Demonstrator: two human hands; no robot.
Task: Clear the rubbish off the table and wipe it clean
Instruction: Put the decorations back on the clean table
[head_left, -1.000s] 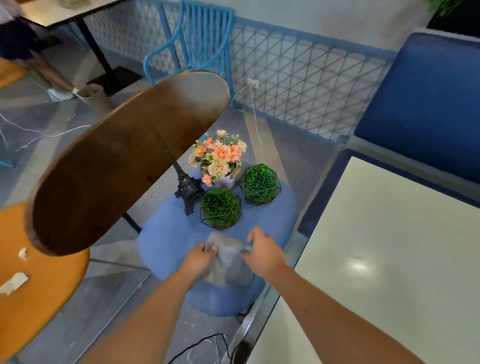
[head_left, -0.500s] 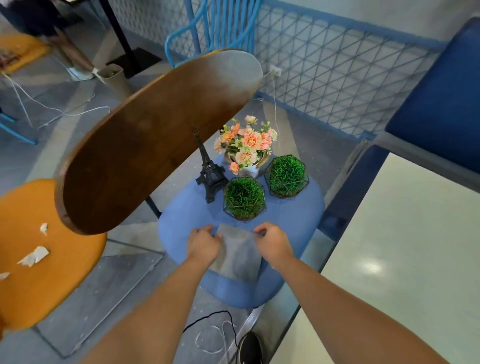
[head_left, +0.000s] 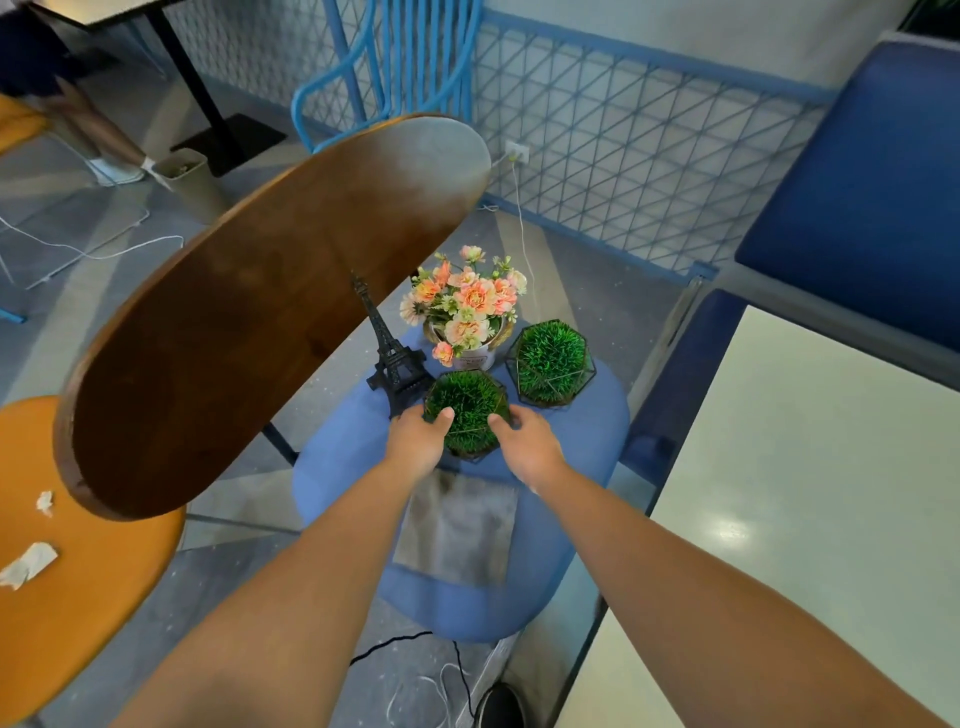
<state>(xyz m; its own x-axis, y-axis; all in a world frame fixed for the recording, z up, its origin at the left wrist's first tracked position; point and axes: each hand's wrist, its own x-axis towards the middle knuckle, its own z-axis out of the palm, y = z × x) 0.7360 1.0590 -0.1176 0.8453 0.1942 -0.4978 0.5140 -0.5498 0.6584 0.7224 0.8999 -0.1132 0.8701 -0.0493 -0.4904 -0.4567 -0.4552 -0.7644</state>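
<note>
Cloth lies flat behind both hands' fingers, untouched.

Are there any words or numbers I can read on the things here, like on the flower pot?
No text can be read anywhere.
Flower pot: a faint dark mark on its white front, too blurred to read.
Tower model, the two grass balls, grey cloth, brown table: no writing shows.

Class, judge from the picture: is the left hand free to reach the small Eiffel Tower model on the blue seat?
Probably yes. The left hand rests on the near green plant, with the Eiffel Tower model just beyond it on the blue seat, and nothing stands between them.
</note>
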